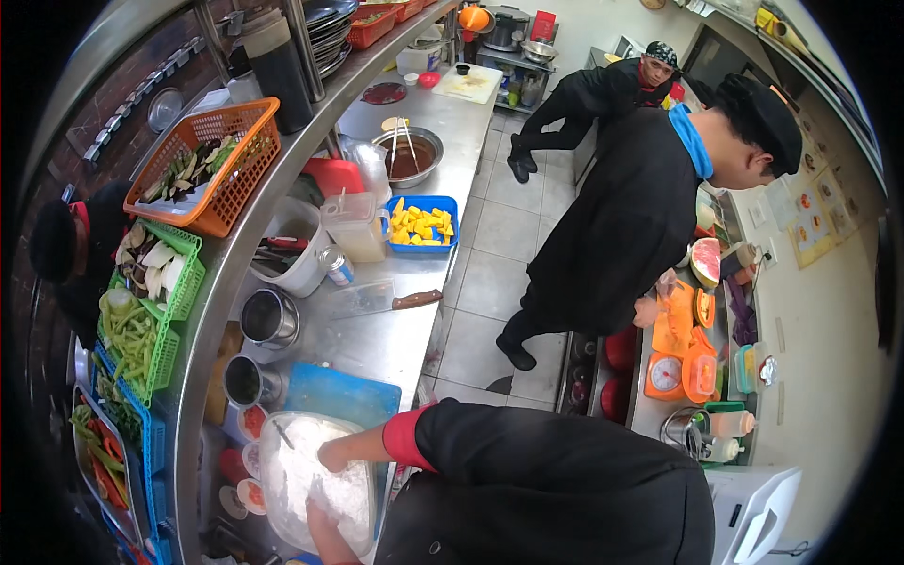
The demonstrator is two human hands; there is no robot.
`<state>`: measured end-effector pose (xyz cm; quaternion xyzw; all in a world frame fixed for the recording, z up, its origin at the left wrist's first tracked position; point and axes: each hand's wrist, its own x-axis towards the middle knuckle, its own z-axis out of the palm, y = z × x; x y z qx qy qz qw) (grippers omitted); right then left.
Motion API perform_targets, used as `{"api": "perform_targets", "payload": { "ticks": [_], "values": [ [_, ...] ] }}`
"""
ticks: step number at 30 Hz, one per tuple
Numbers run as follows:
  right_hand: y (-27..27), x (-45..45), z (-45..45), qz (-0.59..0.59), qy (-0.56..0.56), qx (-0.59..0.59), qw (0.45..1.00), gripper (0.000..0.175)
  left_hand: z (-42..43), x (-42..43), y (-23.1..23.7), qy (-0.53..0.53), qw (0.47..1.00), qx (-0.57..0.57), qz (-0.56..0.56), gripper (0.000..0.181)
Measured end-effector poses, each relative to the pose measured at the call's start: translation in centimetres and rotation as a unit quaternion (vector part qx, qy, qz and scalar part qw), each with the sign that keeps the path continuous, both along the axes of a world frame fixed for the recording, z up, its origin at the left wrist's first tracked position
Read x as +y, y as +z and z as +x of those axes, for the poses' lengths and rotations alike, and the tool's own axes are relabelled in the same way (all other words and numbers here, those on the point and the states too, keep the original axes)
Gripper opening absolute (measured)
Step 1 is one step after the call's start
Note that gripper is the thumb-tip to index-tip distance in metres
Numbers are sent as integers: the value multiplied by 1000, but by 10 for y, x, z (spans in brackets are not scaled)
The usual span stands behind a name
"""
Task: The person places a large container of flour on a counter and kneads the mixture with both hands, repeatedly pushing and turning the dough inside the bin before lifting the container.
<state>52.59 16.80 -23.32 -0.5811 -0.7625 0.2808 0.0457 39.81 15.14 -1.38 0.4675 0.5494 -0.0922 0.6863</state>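
Both my hands are in a translucent plastic tub of white, flour-like powder. My right hand has its fingers down in the powder, so they are hidden. Nearer the lower edge, my left hand is coated white and blends into the powder. Whether either hand grips anything cannot be made out. A thin dark utensil handle sticks up at the tub's far left corner. The tub overlaps a blue cutting board. Small cups with red contents stand along the tub's left side.
Beyond the board lies a cleaver near the steel counter's edge. Steel pots stand left of it, under a shelf with vegetable baskets. A blue tray holds yellow chunks. Co-workers occupy the aisle.
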Motion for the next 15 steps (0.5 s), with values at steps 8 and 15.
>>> {"api": "perform_targets", "payload": {
  "ticks": [8, 15],
  "values": [
    [139, -37, 12, 77, -118, 113, 984, 10, -46, 30, -51, 112, 992, -46, 28, 49],
    [177, -56, 10, 74, -258, 176, 947, 10, -75, 52, -86, 123, 968, -51, 212, 55]
  ]
}}
